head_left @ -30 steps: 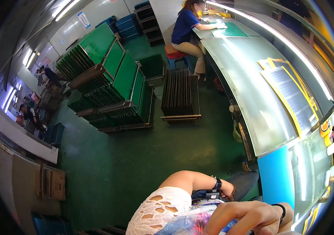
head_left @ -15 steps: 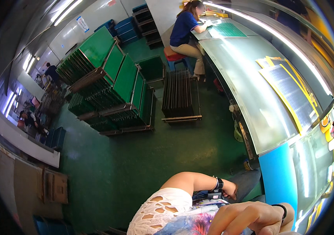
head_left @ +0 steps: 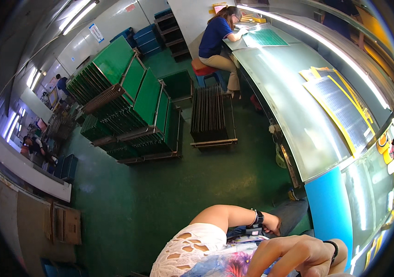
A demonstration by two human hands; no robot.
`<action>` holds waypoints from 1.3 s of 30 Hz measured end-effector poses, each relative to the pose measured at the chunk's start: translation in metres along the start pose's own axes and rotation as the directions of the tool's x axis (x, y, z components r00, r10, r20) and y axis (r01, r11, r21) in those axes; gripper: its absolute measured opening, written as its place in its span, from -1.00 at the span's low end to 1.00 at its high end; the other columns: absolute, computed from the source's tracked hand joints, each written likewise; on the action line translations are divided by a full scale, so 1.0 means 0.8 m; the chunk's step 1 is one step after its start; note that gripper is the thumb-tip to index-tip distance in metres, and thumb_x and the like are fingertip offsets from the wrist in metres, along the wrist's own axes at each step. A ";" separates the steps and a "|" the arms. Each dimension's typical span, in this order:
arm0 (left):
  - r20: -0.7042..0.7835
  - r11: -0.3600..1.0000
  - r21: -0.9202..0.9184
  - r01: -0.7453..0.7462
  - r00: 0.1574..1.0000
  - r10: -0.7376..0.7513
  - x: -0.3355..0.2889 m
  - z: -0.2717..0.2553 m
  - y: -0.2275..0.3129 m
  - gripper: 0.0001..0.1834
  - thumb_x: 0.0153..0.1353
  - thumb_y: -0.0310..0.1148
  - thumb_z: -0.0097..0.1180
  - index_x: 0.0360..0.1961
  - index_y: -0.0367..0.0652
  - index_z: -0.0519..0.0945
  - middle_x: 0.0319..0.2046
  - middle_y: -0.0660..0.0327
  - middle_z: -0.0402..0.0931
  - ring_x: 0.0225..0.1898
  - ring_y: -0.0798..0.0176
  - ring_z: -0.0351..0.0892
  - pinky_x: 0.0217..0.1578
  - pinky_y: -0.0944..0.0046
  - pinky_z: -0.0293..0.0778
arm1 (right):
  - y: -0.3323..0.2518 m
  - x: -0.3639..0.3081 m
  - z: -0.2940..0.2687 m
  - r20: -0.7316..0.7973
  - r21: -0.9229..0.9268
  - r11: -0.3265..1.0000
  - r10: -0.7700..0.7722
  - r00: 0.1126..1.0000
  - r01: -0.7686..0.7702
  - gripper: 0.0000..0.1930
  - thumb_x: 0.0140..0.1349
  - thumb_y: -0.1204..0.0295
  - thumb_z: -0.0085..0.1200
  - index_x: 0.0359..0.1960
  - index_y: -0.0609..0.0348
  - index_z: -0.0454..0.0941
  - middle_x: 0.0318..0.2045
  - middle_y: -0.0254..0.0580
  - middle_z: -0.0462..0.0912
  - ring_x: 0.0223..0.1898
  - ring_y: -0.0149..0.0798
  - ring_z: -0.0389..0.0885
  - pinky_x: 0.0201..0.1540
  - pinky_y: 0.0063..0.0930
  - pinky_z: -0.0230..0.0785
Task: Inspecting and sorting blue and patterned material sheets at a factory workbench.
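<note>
My left hand (head_left: 272, 224) rests on my leg in dark trousers (head_left: 295, 217), its fingers curled in and no object showing in them. A black watch-like band (head_left: 258, 218) circles that wrist, with a small dark device (head_left: 254, 229) beside it. Close up at the lower edge, my right hand (head_left: 298, 255) hangs in front of my flowered top (head_left: 234, 263), with a black band (head_left: 333, 249) at its wrist. Its fingers are bent and closed; the fingertips are hidden or cut off, so what they hold, if anything, cannot be seen. Beside it lies a blue sheet (head_left: 328, 207) on the bench's near end.
A long glass-topped bench (head_left: 294, 111) runs along the right, bearing yellow-framed dark panels (head_left: 333, 108). At its far end a co-worker (head_left: 215, 39) sits over a green gridded sheet (head_left: 268, 37). Stacked green-panel racks (head_left: 127, 101) and a lower rack (head_left: 208, 113) stand on the green floor.
The view has shifted very slightly. The seated co-worker's head has turned a little toward the bench. My two hands keep almost the same pose.
</note>
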State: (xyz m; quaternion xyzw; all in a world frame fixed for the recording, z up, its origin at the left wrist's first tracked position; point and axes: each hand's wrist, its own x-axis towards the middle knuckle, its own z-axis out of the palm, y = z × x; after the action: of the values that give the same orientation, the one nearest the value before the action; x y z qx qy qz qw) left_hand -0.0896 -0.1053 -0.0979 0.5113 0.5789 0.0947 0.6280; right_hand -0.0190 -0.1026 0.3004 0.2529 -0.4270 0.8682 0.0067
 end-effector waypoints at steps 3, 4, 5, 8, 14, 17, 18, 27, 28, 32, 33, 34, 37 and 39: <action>-0.015 1.000 -0.008 0.011 1.000 -0.011 0.000 0.001 -0.001 -0.54 0.14 -0.04 0.10 -0.68 -0.21 0.52 -0.81 0.24 0.44 -0.80 0.33 0.40 -0.75 0.29 0.34 | 0.006 -0.003 -0.012 0.080 0.038 0.999 0.024 0.996 -0.027 -0.55 0.34 0.11 -0.12 -0.32 0.40 0.39 -0.31 0.24 0.50 -0.41 -0.11 0.54 -0.27 -0.34 0.42; -0.015 1.000 0.000 0.010 1.000 -0.010 -0.003 0.001 0.002 -0.54 0.15 -0.04 0.10 -0.68 -0.21 0.52 -0.81 0.23 0.44 -0.80 0.33 0.40 -0.74 0.29 0.34 | 0.009 -0.004 -0.017 0.144 0.048 0.999 0.015 0.989 -0.022 -0.56 0.33 0.09 -0.11 -0.27 0.36 0.38 -0.28 0.25 0.50 -0.37 -0.10 0.54 -0.24 -0.32 0.42; -0.015 1.000 0.009 0.010 1.000 -0.010 -0.004 0.000 0.003 -0.55 0.15 -0.04 0.09 -0.68 -0.21 0.52 -0.81 0.23 0.44 -0.80 0.33 0.40 -0.74 0.29 0.34 | 0.009 -0.005 -0.020 0.144 0.048 0.999 0.012 0.989 -0.019 -0.56 0.33 0.09 -0.11 -0.27 0.36 0.38 -0.28 0.25 0.50 -0.37 -0.10 0.54 -0.24 -0.32 0.42; -0.010 0.999 0.032 0.019 1.000 -0.019 -0.001 0.000 0.003 -0.55 0.15 -0.04 0.09 -0.68 -0.20 0.52 -0.81 0.23 0.44 -0.80 0.33 0.40 -0.73 0.28 0.34 | 0.007 -0.003 -0.025 0.212 0.013 0.999 0.027 0.977 -0.030 -0.57 0.31 0.06 -0.09 -0.24 0.28 0.35 -0.24 0.24 0.49 -0.29 -0.11 0.53 -0.19 -0.30 0.40; -0.017 0.999 0.027 0.020 1.000 -0.020 -0.002 -0.001 0.004 -0.56 0.14 -0.04 0.11 -0.67 -0.19 0.52 -0.80 0.24 0.44 -0.79 0.33 0.40 -0.74 0.28 0.32 | -0.002 -0.009 -0.023 0.161 -0.036 0.996 0.082 0.984 -0.077 -0.59 0.30 0.02 -0.09 -0.35 0.17 0.31 -0.26 0.19 0.50 -0.26 -0.15 0.48 -0.12 -0.32 0.34; -0.008 0.992 0.056 0.117 0.993 -0.117 0.035 0.013 -0.028 -0.58 0.11 -0.04 0.13 -0.67 -0.18 0.52 -0.80 0.24 0.45 -0.79 0.34 0.40 -0.74 0.29 0.33 | 0.000 -0.007 -0.018 0.125 -0.104 0.991 0.102 0.987 -0.089 -0.59 0.28 0.02 -0.06 -0.38 0.16 0.29 -0.26 0.17 0.50 -0.28 -0.18 0.46 -0.11 -0.36 0.30; -0.003 0.991 0.065 0.116 0.993 -0.117 0.031 0.011 -0.023 -0.58 0.11 -0.04 0.13 -0.67 -0.18 0.52 -0.80 0.24 0.45 -0.79 0.34 0.40 -0.74 0.29 0.33 | 0.000 -0.008 -0.020 0.099 -0.105 0.992 0.083 0.992 -0.073 -0.59 0.27 0.02 -0.04 -0.38 0.17 0.29 -0.26 0.15 0.50 -0.29 -0.20 0.45 -0.12 -0.38 0.29; 0.004 0.993 -0.075 -0.086 0.996 0.086 0.065 0.021 -0.074 -0.62 0.01 -0.13 0.19 -0.47 -0.33 0.58 -0.51 0.05 0.57 -0.52 0.28 0.41 -0.47 0.16 0.36 | -0.018 -0.003 0.000 -0.161 -0.188 0.978 0.061 0.985 -0.091 -0.51 0.28 -0.01 -0.08 -0.32 0.29 0.41 -0.32 0.10 0.51 -0.31 -0.22 0.45 -0.14 -0.37 0.29; -0.009 0.993 0.011 -0.117 0.993 0.117 0.078 0.026 -0.086 -0.62 0.03 -0.13 0.17 -0.47 -0.33 0.58 -0.54 0.05 0.56 -0.55 0.27 0.40 -0.51 0.17 0.35 | -0.028 -0.003 0.010 -0.199 -0.226 0.969 0.055 0.978 -0.101 -0.48 0.29 -0.02 -0.12 -0.31 0.33 0.46 -0.32 0.11 0.53 -0.31 -0.19 0.48 -0.13 -0.36 0.31; 0.059 0.984 0.174 -0.043 0.998 0.033 0.057 0.012 -0.039 -0.60 0.13 -0.12 0.11 -0.55 -0.30 0.56 -0.70 0.11 0.50 -0.70 0.26 0.38 -0.64 0.19 0.33 | -0.035 0.002 0.029 -0.367 -0.116 0.993 -0.059 0.928 0.018 -0.42 0.31 -0.03 -0.16 -0.28 0.40 0.50 -0.39 0.13 0.56 -0.27 -0.09 0.55 -0.12 -0.30 0.38; 0.075 0.982 0.185 -0.038 0.997 0.024 0.041 0.010 -0.032 -0.60 0.13 -0.12 0.11 -0.55 -0.30 0.56 -0.70 0.11 0.50 -0.70 0.26 0.38 -0.64 0.19 0.33 | -0.034 0.009 0.033 -0.305 -0.125 0.985 -0.155 0.940 0.122 -0.44 0.31 0.00 -0.14 -0.28 0.41 0.52 -0.39 0.15 0.58 -0.25 -0.06 0.57 -0.12 -0.27 0.41; 0.022 0.993 0.108 -0.054 0.998 0.052 0.026 0.008 -0.027 -0.58 0.14 -0.09 0.09 -0.59 -0.29 0.55 -0.75 0.14 0.47 -0.74 0.27 0.37 -0.68 0.21 0.32 | -0.036 0.011 0.034 -0.243 -0.132 0.965 -0.253 0.936 0.227 -0.46 0.30 0.02 -0.11 -0.27 0.41 0.54 -0.39 0.17 0.61 -0.23 -0.02 0.60 -0.12 -0.24 0.43; -0.007 0.999 0.029 -0.027 1.000 0.028 -0.018 -0.009 0.013 -0.55 0.16 -0.06 0.08 -0.67 -0.24 0.53 -0.80 0.19 0.44 -0.79 0.29 0.39 -0.72 0.24 0.33 | -0.039 -0.065 0.016 -0.235 -0.140 0.941 -0.333 0.913 0.307 -0.50 0.30 0.06 -0.09 -0.27 0.40 0.55 -0.37 0.12 0.62 -0.21 -0.02 0.60 -0.11 -0.24 0.43; -0.064 0.997 -0.064 -0.047 0.997 0.043 -0.011 0.007 -0.023 -0.51 0.17 -0.03 0.06 -0.72 -0.20 0.52 -0.83 0.23 0.43 -0.80 0.30 0.41 -0.73 0.25 0.35 | -0.054 -0.088 0.003 -0.145 -0.098 0.949 -0.313 0.939 0.301 -0.53 0.30 0.10 -0.08 -0.27 0.38 0.57 -0.35 0.07 0.63 -0.19 -0.02 0.60 -0.10 -0.23 0.43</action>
State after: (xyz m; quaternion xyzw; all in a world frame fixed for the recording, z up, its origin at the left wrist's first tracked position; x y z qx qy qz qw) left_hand -0.0962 -0.1231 -0.1071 0.5003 0.5832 0.1435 0.6237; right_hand 0.0530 -0.0625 0.3025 0.2460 -0.4126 0.8573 0.1853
